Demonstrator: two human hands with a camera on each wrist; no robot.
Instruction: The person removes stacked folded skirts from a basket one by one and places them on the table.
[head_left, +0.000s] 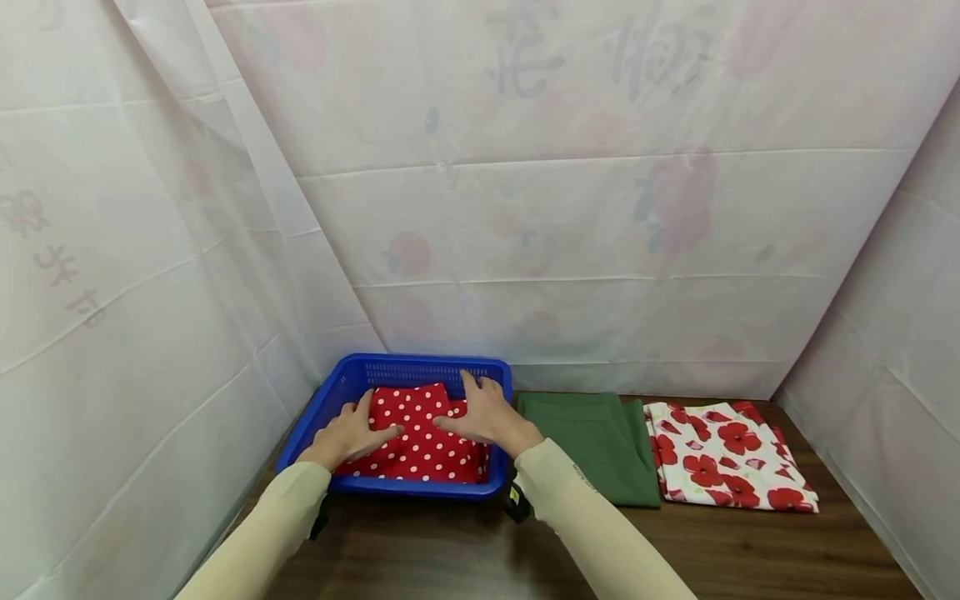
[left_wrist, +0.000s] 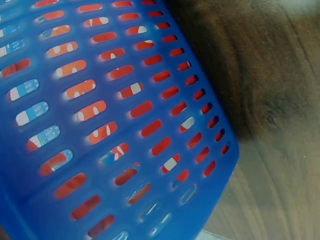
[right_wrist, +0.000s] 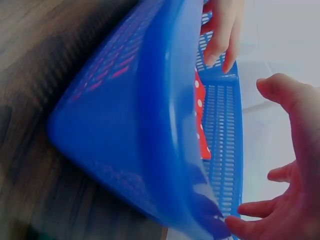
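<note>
Okay, left hand (head_left: pixel 347 435) and right hand (head_left: pixel 491 416) spread over the basket (head_left: pixel 420 487).
Dotted cloth (head_left: pixel 420 450) lies inside, probably to stay contained.

We find the basket (head_left: pixel 420 487) on the counter (head_left: pixel 420 550), at its back left corner. Inside it lies the inner cloth (head_left: pixel 423 454). Over that we note the left hand (head_left: pixel 348 435) on the left side and the right hand (head_left: pixel 487 414) on the right; we cannot establish contact. Just right of the basket, near the back edge, we record the middle cloth (head_left: pixel 592 433); beside it, towards the back right corner, the end cloth (head_left: pixel 720 454). Behind the back edge we observe the rear sheet (head_left: pixel 562 233).
</note>
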